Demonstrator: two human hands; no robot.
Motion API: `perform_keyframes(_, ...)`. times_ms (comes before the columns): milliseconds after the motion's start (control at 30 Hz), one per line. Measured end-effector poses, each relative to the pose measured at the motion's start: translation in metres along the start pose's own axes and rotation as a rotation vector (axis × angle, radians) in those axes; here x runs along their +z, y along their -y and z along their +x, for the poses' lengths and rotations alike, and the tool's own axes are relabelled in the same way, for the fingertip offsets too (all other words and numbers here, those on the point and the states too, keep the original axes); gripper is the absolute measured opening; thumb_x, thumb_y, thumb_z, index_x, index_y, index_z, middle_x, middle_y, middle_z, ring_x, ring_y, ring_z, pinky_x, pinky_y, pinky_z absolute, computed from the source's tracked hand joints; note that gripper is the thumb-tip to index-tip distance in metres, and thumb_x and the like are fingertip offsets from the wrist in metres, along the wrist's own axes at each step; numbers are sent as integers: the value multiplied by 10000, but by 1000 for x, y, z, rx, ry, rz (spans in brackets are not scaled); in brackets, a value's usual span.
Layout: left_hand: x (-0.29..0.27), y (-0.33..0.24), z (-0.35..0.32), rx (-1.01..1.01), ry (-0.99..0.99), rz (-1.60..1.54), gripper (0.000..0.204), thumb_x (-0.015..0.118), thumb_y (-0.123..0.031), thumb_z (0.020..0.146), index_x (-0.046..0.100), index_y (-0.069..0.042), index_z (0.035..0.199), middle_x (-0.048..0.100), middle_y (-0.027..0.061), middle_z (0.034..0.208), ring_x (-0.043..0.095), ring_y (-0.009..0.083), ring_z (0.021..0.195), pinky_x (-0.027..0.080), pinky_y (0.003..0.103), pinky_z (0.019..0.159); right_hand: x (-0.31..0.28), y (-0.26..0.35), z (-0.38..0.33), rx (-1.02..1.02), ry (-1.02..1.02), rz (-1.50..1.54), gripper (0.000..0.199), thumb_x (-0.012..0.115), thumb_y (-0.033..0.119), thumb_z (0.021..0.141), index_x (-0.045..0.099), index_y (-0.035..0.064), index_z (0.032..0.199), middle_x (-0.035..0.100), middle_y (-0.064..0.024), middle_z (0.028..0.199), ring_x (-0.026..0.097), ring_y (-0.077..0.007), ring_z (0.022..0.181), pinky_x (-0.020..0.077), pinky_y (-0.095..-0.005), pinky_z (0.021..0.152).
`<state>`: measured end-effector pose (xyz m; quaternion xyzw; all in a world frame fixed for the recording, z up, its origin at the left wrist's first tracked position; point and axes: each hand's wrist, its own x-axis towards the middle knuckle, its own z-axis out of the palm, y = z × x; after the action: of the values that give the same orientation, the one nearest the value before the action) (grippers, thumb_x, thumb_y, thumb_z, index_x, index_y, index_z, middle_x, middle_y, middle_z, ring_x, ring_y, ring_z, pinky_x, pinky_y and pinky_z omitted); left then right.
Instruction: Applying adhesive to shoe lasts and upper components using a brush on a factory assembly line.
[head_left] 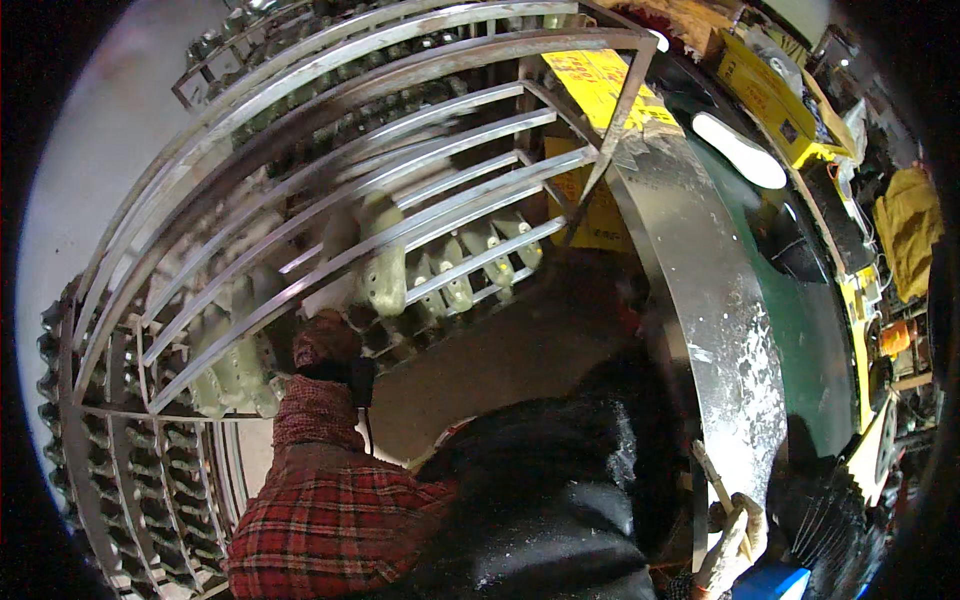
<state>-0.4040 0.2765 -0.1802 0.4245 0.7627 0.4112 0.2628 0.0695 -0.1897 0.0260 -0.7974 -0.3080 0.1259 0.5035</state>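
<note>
My left arm, in a red plaid sleeve, reaches up to a metal rack. My left hand [330, 292], smeared by motion and partly hidden by the bars, seems closed on a pale green shoe last [384, 268]. More shoe lasts [456, 284] stand in a row on the rack just right of it, and others [232, 365] sit to its left. At the lower right, my right hand [737, 540] wears a whitish glove. Its fingers are wrapped round the thin handle of a brush [712, 474], which slants up over the bench edge.
The metal rack [470, 196] fills the upper left with its slanted bars. A metal-edged bench [690, 240] curves along the right, bearing a white sole [738, 150] on a dark green surface [810, 310]. Yellow boxes [765, 95] stand behind. A blue object [772, 582] lies near my right hand.
</note>
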Motion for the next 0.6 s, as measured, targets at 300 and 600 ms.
perform_keyframes(300, 172, -97, -67, -192, 623, -765, 452, 738, -186, 805, 554, -106, 1210, 573, 60, 1165, 571, 212, 990, 523, 347, 791, -4, 41, 8, 28, -9, -58, 378, 539, 241, 951, 577, -117, 1065, 643, -168, 884, 646, -224, 740, 542, -293, 665)
perform_keyframes(600, 193, -177, -133, -507, 852, -1063, 396, 593, -410, 883, 520, -99, 1117, 557, 80, 1002, 589, 202, 841, 538, 352, 720, -18, 23, 12, 31, -135, -89, 292, 535, 185, 932, 595, -90, 1007, 634, -159, 857, 627, -210, 698, 512, -287, 624)
